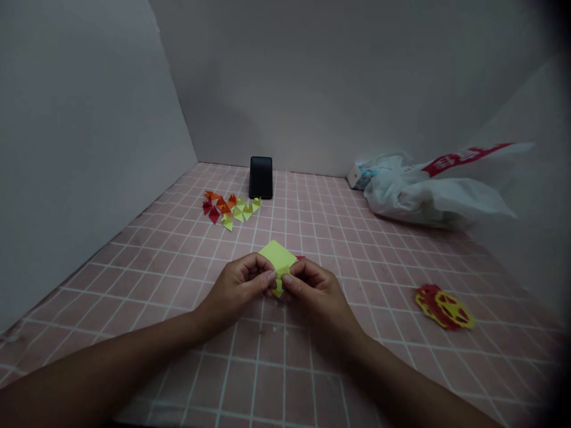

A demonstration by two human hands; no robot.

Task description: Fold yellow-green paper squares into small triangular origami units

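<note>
A small piece of yellow-green paper [285,271] is pinched between both hands over the middle of the table. My left hand [247,279] grips its left side with thumb and forefinger closed. On the other side, my right hand [314,285] has its thumb and fingers shut on the same paper. Just beyond the fingertips lies a yellow-green square sheet [275,252], partly covered by the hands. A bit of red paper [300,257] peeks out beside the right fingers. How the held paper is folded is too small to make out.
Several folded red, orange and yellow paper pieces [227,208] sit at the back left. Behind them a black phone [261,178] leans upright. Red and yellow paper cut-outs [446,308] lie at right. A white plastic bag [414,193] and a small box [357,176] stand back right.
</note>
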